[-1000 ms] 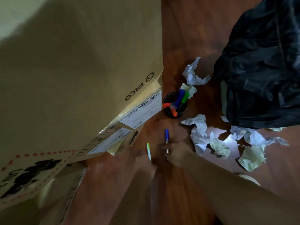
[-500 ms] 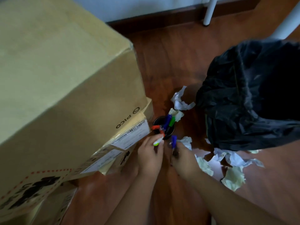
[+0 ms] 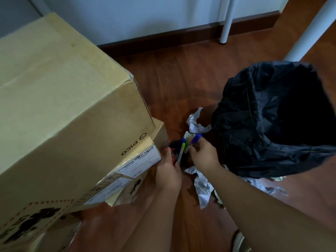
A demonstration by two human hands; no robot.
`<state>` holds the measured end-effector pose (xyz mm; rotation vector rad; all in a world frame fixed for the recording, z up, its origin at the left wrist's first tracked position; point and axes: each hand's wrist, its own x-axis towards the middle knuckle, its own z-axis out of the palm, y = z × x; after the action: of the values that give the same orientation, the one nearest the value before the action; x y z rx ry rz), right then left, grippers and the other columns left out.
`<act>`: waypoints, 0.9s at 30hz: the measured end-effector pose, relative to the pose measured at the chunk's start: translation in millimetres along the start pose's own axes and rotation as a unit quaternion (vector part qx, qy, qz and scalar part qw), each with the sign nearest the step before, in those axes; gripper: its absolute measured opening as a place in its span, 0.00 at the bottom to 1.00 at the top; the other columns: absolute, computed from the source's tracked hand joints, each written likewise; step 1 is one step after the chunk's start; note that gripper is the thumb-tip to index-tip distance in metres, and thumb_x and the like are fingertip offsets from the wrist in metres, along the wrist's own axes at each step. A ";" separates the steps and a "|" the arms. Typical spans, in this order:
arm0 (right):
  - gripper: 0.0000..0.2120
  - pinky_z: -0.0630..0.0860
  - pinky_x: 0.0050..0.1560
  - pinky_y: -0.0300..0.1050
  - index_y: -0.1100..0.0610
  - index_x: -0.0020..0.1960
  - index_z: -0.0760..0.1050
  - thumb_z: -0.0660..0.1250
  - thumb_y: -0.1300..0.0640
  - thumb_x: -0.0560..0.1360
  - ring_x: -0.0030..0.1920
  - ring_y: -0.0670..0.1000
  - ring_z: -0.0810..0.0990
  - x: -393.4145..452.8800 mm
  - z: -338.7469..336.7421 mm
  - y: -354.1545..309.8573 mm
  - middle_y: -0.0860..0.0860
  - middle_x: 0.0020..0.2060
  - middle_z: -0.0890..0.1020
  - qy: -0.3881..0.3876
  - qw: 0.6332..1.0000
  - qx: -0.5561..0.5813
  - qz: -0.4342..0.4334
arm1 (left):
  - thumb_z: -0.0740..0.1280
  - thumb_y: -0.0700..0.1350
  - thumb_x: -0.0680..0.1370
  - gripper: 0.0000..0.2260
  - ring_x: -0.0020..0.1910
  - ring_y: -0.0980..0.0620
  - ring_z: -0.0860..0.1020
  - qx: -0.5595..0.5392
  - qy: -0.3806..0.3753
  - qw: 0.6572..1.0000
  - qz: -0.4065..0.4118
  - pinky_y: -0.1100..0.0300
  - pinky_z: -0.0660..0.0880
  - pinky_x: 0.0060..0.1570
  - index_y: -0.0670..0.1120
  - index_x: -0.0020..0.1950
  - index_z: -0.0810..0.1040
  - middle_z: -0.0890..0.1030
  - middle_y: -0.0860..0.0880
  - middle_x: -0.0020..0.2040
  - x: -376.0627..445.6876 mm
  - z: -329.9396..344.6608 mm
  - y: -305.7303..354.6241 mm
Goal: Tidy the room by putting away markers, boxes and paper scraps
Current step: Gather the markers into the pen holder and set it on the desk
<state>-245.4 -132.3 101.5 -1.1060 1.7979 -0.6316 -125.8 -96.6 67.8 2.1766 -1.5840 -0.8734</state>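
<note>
At the left we see a big, smooth brown cardboard box [image 3: 60,113] printed "PICO", resting on a flatter carton [image 3: 140,160] with white barcode labels and glossy tape. Just beside that carton's corner, our left hand [image 3: 168,172] curls its fingers round the near side of a small round black pen cup [image 3: 173,145], which stands on the dark, polished wood-plank floor [image 3: 174,84]. A slim marker with a yellow-green cap [image 3: 181,150] leans in the cup beside a blue-capped one [image 3: 183,140], and an orange one shows by the left fingers. Our right hand [image 3: 204,155] pinches a stubby blue marker [image 3: 196,138] just over the cup's far rim, its rounded cap pointing away from us. Behind the cup lies a crumpled white paper scrap [image 3: 195,124], and more creased, torn scraps [image 3: 202,186] lie under our right forearm. At the right slumps a wrinkled, shiny black plastic trash bag [image 3: 272,124], its mouth open, with white tubular furniture legs [image 3: 226,20] behind it.
</note>
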 end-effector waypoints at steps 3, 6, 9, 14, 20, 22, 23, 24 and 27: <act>0.16 0.74 0.54 0.42 0.55 0.62 0.76 0.64 0.62 0.76 0.56 0.54 0.80 4.9 14.0 8.8 0.54 0.54 0.82 -0.027 0.999 -0.023 0.022 | 0.62 0.42 0.81 0.29 0.77 0.48 0.61 -0.069 -0.024 0.997 -0.037 0.56 0.62 0.73 0.49 0.80 0.56 0.62 0.48 0.78 -3.0 4.4 -14.8; 0.25 0.71 0.66 0.50 0.55 0.72 0.68 0.62 0.65 0.75 0.65 0.57 0.75 3.4 22.0 19.8 0.56 0.65 0.74 -0.016 0.998 -0.029 0.053 | 0.63 0.44 0.80 0.28 0.76 0.47 0.63 -0.257 -0.065 0.948 -0.176 0.50 0.60 0.74 0.51 0.79 0.58 0.64 0.48 0.77 10.6 7.4 -23.3; 0.27 0.74 0.64 0.55 0.53 0.70 0.68 0.60 0.70 0.74 0.61 0.57 0.77 6.4 22.6 27.4 0.56 0.62 0.77 -0.090 0.988 0.072 0.104 | 0.63 0.45 0.81 0.24 0.74 0.48 0.65 -0.444 -0.068 0.846 -0.288 0.50 0.58 0.72 0.48 0.77 0.64 0.69 0.50 0.74 23.2 3.7 -13.5; 0.21 0.78 0.49 0.53 0.54 0.60 0.76 0.60 0.70 0.71 0.51 0.58 0.80 11.7 12.5 18.8 0.58 0.51 0.82 -0.158 0.964 0.141 0.164 | 0.58 0.53 0.83 0.25 0.72 0.43 0.69 -0.476 -0.116 0.815 -0.309 0.47 0.60 0.72 0.46 0.78 0.61 0.70 0.44 0.73 11.0 -9.8 9.2; 0.13 0.79 0.45 0.45 0.57 0.46 0.80 0.61 0.71 0.75 0.41 0.52 0.81 -20.4 -15.9 15.2 0.53 0.40 0.82 -0.139 0.965 0.148 0.165 | 0.58 0.51 0.83 0.15 0.58 0.47 0.75 -0.473 -0.139 0.825 -0.276 0.51 0.69 0.63 0.46 0.66 0.73 0.76 0.47 0.59 -27.6 -36.3 18.3; 0.12 0.80 0.42 0.48 0.58 0.44 0.80 0.60 0.70 0.76 0.39 0.53 0.81 -37.4 -29.7 8.6 0.57 0.40 0.83 -0.121 0.960 0.185 0.173 | 0.58 0.40 0.82 0.12 0.55 0.52 0.76 -0.452 -0.156 0.845 -0.239 0.52 0.70 0.60 0.49 0.61 0.77 0.80 0.48 0.56 -42.4 -56.1 27.4; 0.11 0.79 0.42 0.50 0.62 0.46 0.80 0.60 0.71 0.75 0.39 0.57 0.81 -46.8 -39.2 2.9 0.63 0.43 0.84 -0.108 0.956 0.207 0.177 | 0.58 0.35 0.80 0.16 0.55 0.53 0.77 -0.430 -0.170 0.859 -0.218 0.53 0.70 0.59 0.50 0.60 0.78 0.81 0.48 0.56 -48.1 -66.3 31.3; 0.12 0.78 0.39 0.49 0.66 0.49 0.80 0.59 0.72 0.73 0.38 0.59 0.79 -56.9 -49.1 -2.3 0.68 0.45 0.82 -0.101 0.954 0.220 0.176 | 0.58 0.31 0.77 0.20 0.56 0.53 0.77 -0.405 -0.183 0.874 -0.198 0.54 0.71 0.57 0.52 0.58 0.79 0.82 0.49 0.57 -53.8 -76.9 35.2; 0.15 0.71 0.34 0.47 0.70 0.50 0.79 0.56 0.74 0.69 0.36 0.60 0.76 -94.3 -85.7 -35.5 0.75 0.46 0.79 -0.088 0.950 0.254 0.158 | 0.63 0.27 0.72 0.24 0.58 0.51 0.79 -0.361 -0.197 0.904 -0.116 0.58 0.75 0.54 0.54 0.56 0.81 0.83 0.48 0.58 -77.4 -117.3 54.8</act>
<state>-288.6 -68.5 209.0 -0.4957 1.4940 -0.7213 -107.9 -54.8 211.6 1.7120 -0.8952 -1.7329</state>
